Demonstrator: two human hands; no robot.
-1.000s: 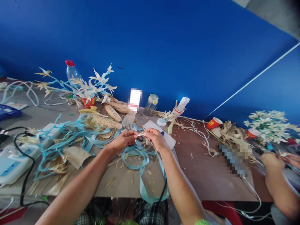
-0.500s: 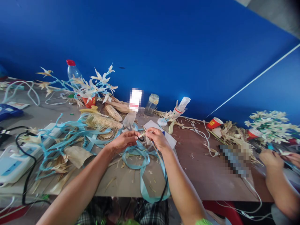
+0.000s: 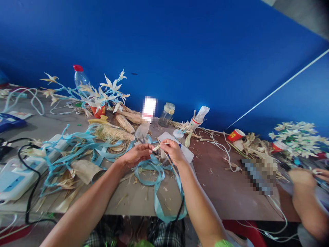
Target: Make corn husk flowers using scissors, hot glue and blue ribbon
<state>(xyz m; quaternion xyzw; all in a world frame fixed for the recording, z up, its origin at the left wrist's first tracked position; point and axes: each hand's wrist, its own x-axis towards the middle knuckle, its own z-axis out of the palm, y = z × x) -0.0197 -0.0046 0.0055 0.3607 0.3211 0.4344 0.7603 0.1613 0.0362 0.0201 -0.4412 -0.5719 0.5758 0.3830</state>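
My left hand (image 3: 140, 153) and my right hand (image 3: 172, 151) meet over the middle of the table. Their fingertips pinch a small pale strip that looks like corn husk (image 3: 156, 148), one hand at each end. A thin stick-like piece (image 3: 171, 164) slants down from under my right hand. Light blue ribbon (image 3: 155, 185) loops on the table below both hands and drops over the front edge. A white sheet (image 3: 189, 153) lies partly behind my right hand. Near my left hand rest dried corn cobs (image 3: 124, 123) and a rolled brown tube (image 3: 86, 171).
Husk flowers on blue stems (image 3: 113, 85) stand in a red cup (image 3: 97, 111) at left. A glass jar (image 3: 167, 115) is by the wall. A power strip (image 3: 19, 178) lies left. At right, a co-worker's hand (image 3: 303, 178) works beside a phone (image 3: 257, 176).
My hands stay nearly in place, still pinching the pale strip. At the right, the co-worker's hands have shifted slightly to the right.
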